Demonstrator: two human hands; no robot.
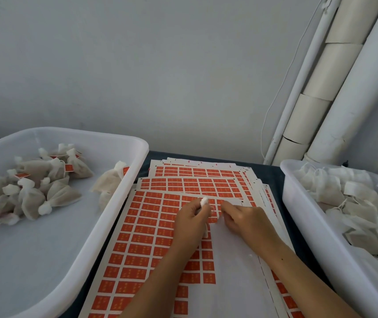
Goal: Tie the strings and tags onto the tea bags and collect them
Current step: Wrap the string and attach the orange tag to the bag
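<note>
Small heap of tagged tea bags point(36, 187) in left tub point(123, 143); right tub point(298, 203) full, untagged. Left hand point(190, 216) pinching tea bag point(204, 201); right hand point(245, 219) pinching tag point(214, 216).

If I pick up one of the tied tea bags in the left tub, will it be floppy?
Probably floppy: the tied tea bags slump in a heap in the left tub. Likely light, being thin mesh pouches. They shouldn't roll, since they lie flat.
</note>
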